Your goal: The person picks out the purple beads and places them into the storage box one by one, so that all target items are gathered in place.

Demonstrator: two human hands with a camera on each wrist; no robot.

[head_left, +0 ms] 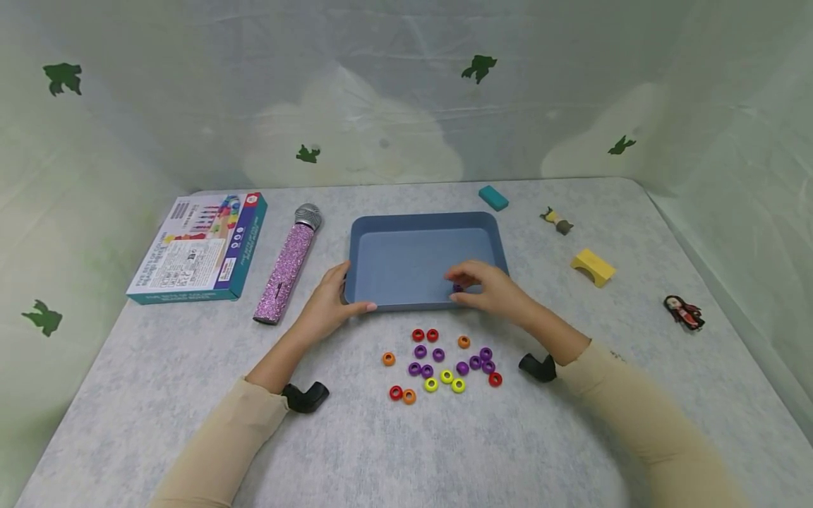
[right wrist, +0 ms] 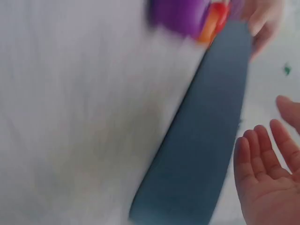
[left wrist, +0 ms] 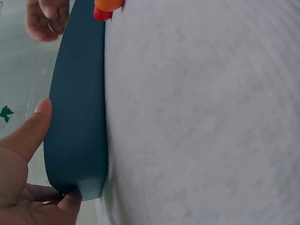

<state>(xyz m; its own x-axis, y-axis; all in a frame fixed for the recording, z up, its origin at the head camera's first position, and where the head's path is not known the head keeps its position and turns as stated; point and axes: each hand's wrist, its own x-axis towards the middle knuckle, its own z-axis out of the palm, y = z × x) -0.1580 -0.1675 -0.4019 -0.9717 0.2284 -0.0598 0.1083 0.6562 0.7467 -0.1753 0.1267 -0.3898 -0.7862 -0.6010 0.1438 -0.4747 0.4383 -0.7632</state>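
Observation:
A shallow blue tray lies on the table. My left hand holds its near left corner, thumb along the front rim and fingers at the left side; the left wrist view shows the curled fingers against the corner. Over the tray's right part is my right hand, a purple bead by its fingertips. In the right wrist view that hand has its fingers extended and its thumb apart, with no bead visible between them. In front of the tray lie loose purple beads, red beads, orange beads and yellow beads.
Left of the tray are a glittery pink microphone and a flat printed box. Behind and to the right lie a teal block, a small figurine, a yellow arch block and a small doll.

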